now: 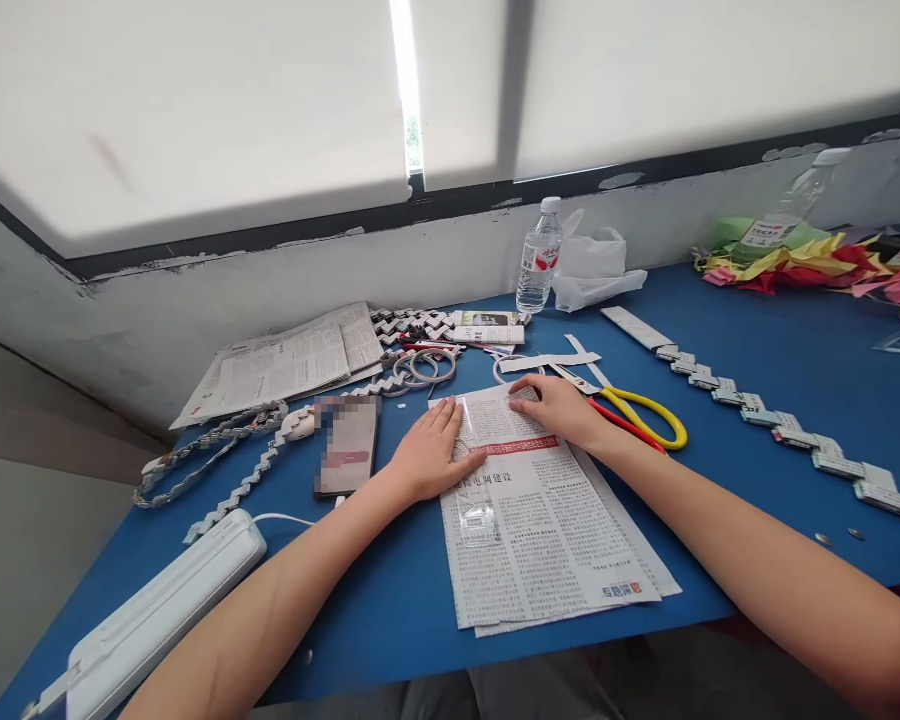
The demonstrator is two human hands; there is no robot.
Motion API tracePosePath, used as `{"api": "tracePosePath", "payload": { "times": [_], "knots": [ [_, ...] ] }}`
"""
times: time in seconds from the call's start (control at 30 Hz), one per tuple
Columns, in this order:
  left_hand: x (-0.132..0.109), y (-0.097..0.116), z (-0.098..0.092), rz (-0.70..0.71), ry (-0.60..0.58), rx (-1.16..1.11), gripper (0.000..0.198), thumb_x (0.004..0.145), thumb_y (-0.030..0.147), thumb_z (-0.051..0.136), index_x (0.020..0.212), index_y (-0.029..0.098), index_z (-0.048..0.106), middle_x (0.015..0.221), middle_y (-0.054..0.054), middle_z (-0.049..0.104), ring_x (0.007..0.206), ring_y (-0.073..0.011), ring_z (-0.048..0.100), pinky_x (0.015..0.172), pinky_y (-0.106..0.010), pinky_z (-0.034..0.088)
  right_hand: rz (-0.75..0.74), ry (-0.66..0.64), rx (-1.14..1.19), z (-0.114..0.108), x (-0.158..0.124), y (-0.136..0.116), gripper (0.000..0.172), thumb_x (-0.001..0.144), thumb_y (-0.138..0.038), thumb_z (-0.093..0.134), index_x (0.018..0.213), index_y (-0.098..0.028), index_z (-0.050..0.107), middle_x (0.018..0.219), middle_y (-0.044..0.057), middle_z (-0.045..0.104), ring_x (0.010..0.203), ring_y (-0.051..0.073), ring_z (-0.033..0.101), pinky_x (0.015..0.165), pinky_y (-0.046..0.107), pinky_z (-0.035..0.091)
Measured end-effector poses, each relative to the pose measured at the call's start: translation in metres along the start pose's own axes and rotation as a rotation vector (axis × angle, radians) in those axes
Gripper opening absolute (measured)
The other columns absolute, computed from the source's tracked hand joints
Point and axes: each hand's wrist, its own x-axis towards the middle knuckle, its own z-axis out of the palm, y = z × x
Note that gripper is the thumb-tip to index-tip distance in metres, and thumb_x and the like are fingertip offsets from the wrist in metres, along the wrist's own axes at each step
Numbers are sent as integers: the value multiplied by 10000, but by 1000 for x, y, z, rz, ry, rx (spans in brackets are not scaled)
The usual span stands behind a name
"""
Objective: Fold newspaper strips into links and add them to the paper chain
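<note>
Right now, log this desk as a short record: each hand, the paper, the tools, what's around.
Left hand: spread flat over a clear plastic ruler and newspaper
Right hand: fingers curled at the newspaper's upper right; grip unclear
Newspaper: overlapping sheets, slightly offset
Scissors: red and yellow handles, beside right hand
Left side: smartphone, screen partly blurred
Right side: zigzag folded-paper chain
By wall: water bottle, white plastic bag

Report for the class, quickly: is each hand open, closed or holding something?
Left hand: open, laid across the clear ruler and newspaper.
Right hand: loosely curled over the newspaper; whether it grips cannot be told.
</note>
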Motion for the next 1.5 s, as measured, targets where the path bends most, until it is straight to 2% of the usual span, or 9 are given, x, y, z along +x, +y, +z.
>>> {"api": "tracePosePath", "payload": {
  "times": [0.23,0.53,0.83,1.0,1.13,1.27,1.5],
  "knots": [
    [-1,-2,1,18,10,17,741,939,552,250,1477,43,224,1558,-174,159,1449,-269,136,1171,-420,175,-16,37,45,1,3,3,212,822,-308,567,972,-200,671,993,55,691,926,232,614,783,330,460],
    [-2,-1,0,9,-17,16,783,923,613,233,1485,68,216,1567,-160,139,1451,-276,124,1172,-414,165,25,49,77,0,-1,2,270,805,-330,596,1027,-189,658,989,69,678,889,232,609,740,323,467],
    [-1,-1,0,23,-10,35,712,943,525,245,1479,56,220,1563,-173,129,1449,-280,122,1166,-426,177,42,75,138,0,-3,3,314,779,-331,619,1052,-178,650,1005,78,678,875,230,618,725,321,475],
    [-1,-1,3,27,15,40,710,938,528,254,1471,58,239,1559,-174,150,1445,-284,147,1162,-423,190,21,62,208,-3,-10,-2,238,787,-376,592,885,-173,667,847,47,693,761,210,628,642,303,471],
    [-1,-2,4,33,32,43,709,938,536,251,1467,64,253,1556,-172,158,1442,-285,158,1160,-427,201,-64,67,184,-4,-21,-15,204,826,-366,558,790,-193,660,790,34,704,737,204,627,656,314,468],
    [-1,-2,4,26,20,41,715,938,534,255,1473,60,240,1559,-173,147,1444,-286,147,1162,-424,191,-136,53,123,0,-28,-23,146,851,-292,546,833,-198,656,865,50,726,804,211,656,731,328,489],
    [-2,-1,3,30,29,34,724,938,551,235,1473,63,246,1557,-170,155,1444,-294,144,1159,-434,197,-178,35,24,6,-34,-28,133,839,-186,539,926,-203,638,1006,76,719,930,239,665,817,364,512]
  ]
}}
